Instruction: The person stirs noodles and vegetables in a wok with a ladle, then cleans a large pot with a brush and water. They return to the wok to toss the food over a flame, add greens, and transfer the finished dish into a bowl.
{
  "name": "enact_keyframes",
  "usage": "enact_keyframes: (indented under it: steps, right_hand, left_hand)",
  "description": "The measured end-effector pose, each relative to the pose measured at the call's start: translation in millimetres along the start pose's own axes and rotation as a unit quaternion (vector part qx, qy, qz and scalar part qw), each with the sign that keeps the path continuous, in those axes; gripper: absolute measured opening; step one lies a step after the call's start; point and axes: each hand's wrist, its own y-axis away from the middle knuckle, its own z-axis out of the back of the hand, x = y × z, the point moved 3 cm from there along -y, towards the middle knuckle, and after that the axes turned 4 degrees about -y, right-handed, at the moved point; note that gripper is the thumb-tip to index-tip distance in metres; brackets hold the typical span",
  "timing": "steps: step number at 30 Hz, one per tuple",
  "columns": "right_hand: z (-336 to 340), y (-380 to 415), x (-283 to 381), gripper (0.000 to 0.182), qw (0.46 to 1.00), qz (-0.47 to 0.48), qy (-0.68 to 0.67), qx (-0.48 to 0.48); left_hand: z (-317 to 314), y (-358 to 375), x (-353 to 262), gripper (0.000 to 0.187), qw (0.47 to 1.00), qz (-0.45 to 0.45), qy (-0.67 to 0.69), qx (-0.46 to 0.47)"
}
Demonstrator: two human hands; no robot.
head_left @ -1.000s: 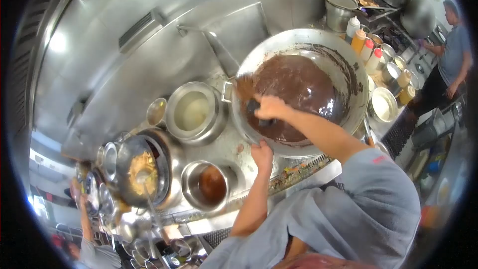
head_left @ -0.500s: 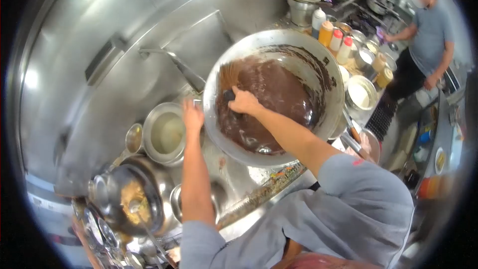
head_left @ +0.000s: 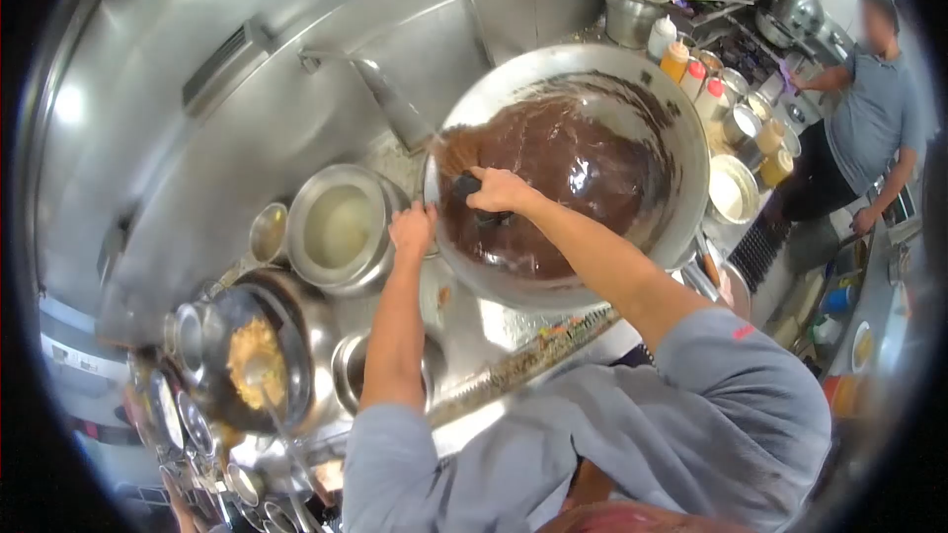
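Note:
A large round wok (head_left: 683, 153) tilts in front of me, with dark brown liquid pooled inside and brown residue streaked up its far wall. My right hand (head_left: 497, 190) is closed around the dark handle of a brush (head_left: 458, 150) with stiff tan bristles. Those bristles rest against the left inner side of the wok, at the edge of the liquid. At the wok's left rim, my left hand (head_left: 413, 228) has its fingers closed on the edge or a handle there; the exact grip is partly hidden.
A metal pot of cloudy liquid (head_left: 341, 229) stands left of the wok. Lower left is a dark pan with yellowish food (head_left: 255, 360). A faucet (head_left: 341, 57) reaches from the steel wall. Squeeze bottles (head_left: 675, 61) line the right. A co-worker (head_left: 869, 118) stands far right.
The view has shifted, so the scene sits further right. My left hand has moved down along the wok's left rim. The brush stays in my right hand, and the liquid's surface has shifted.

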Motion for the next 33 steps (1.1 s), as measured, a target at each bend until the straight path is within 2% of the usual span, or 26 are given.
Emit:
enact_keyframes:
  steps: [1, 3, 5, 7, 9, 11, 12, 13, 15, 16, 18, 19, 20, 21, 23, 24, 25, 26, 29, 30, 32, 33]
  right_hand:
    - [-7.9, 10.3, 5.7, 0.071, 0.999, 0.030, -0.007, 0.025]
    - [-14.3, 33.5, 12.2, 0.072, 0.997, 0.050, -0.013, 0.059]
    - [-3.9, 72.0, 25.0, 0.073, 0.993, 0.066, -0.020, 0.092]
    - [19.7, 117.3, 43.2, 0.076, 0.975, 0.044, 0.014, 0.216]
    - [24.7, 140.1, 29.7, 0.077, 0.972, 0.052, 0.042, 0.225]
    - [32.7, 163.5, 12.5, 0.077, 0.969, 0.062, 0.068, 0.232]
    - [39.7, 176.3, 0.7, 0.078, 0.967, 0.056, 0.087, 0.234]
    - [48.4, 188.7, -10.9, 0.078, 0.964, 0.052, 0.107, 0.236]
    - [69.5, 218.4, -29.7, 0.076, 0.964, 0.050, 0.117, 0.233]
    - [80.6, 233.6, -39.7, 0.075, 0.972, 0.027, 0.091, 0.215]
    - [103.2, 262.1, -52.7, 0.072, 0.982, -0.013, 0.052, 0.182]
    - [113.5, 272.1, -59.8, 0.070, 0.986, -0.029, 0.036, 0.163]
    - [120.0, 278.0, -71.4, 0.065, 0.992, 0.010, 0.044, 0.117]
    - [123.6, 290.6, -84.5, 0.065, 0.991, 0.014, 0.047, 0.122]
    - [138.9, 308.9, -104.6, 0.066, 0.996, 0.036, 0.034, -0.069]
    - [136.9, 316.6, -114.7, 0.066, 0.997, 0.046, 0.036, -0.059]
    - [141.7, 322.3, -125.7, 0.068, 0.993, 0.038, -0.017, -0.109]
    - [144.6, 329.3, -134.0, 0.071, 0.985, 0.028, -0.072, -0.155]
    - [150.0, 359.7, -148.5, 0.068, 0.951, 0.023, -0.268, -0.152]
    - [147.4, 367.4, -159.9, 0.068, 0.952, 0.026, -0.270, -0.146]
    - [145.2, 380.5, -185.9, 0.067, 0.888, 0.023, -0.438, -0.140]
    - [146.4, 386.5, -192.7, 0.067, 0.889, 0.024, -0.438, -0.133]
  left_hand:
    - [6.8, 19.2, -0.7, 0.046, 1.000, -0.001, -0.003, 0.005]
    - [16.9, 47.8, -1.6, 0.050, 0.997, 0.067, 0.010, 0.033]
    - [16.3, 72.0, -4.4, 0.050, 0.996, 0.076, 0.014, 0.051]
    - [26.3, 102.7, -12.2, 0.047, 0.995, 0.092, 0.033, 0.009]
    - [37.8, 138.5, -34.1, 0.043, 0.994, 0.092, 0.052, -0.005]
    - [42.7, 169.1, -48.8, 0.039, 0.997, 0.049, 0.052, -0.028]
    - [39.1, 176.8, -49.3, 0.038, 0.998, -0.022, 0.049, -0.012]
    - [32.1, 187.9, -48.2, 0.038, 0.998, -0.027, 0.050, -0.013]
    - [29.9, 214.7, -53.3, 0.037, 0.955, -0.177, -0.037, -0.233]
    - [31.2, 221.9, -54.6, 0.037, 0.955, -0.176, -0.036, -0.235]
    - [33.8, 238.9, -58.2, 0.036, 0.954, -0.243, 0.029, -0.171]
    - [35.3, 241.1, -62.2, 0.036, 0.956, -0.238, 0.026, -0.171]
    - [34.9, 241.0, -72.8, 0.035, 0.961, -0.245, 0.023, -0.129]
    - [32.5, 245.1, -87.1, 0.034, 0.964, -0.249, 0.023, -0.089]
    - [44.5, 274.8, -142.2, 0.030, 0.975, -0.214, 0.005, -0.058]
    - [55.0, 285.8, -163.2, 0.030, 0.979, -0.202, 0.020, -0.022]
    - [61.9, 289.7, -181.8, 0.030, 0.981, -0.189, 0.039, 0.010]
    - [61.1, 294.1, -194.3, 0.030, 0.984, -0.175, 0.040, 0.007]
    - [64.0, 298.9, -224.8, 0.034, 0.977, -0.199, 0.070, -0.033]
    - [61.9, 299.4, -229.1, 0.033, 0.975, -0.209, 0.062, -0.050]
    - [54.5, 297.7, -233.9, 0.031, 0.973, -0.213, 0.055, -0.067]
    - [51.2, 296.1, -233.5, 0.033, 0.970, -0.217, 0.047, -0.102]
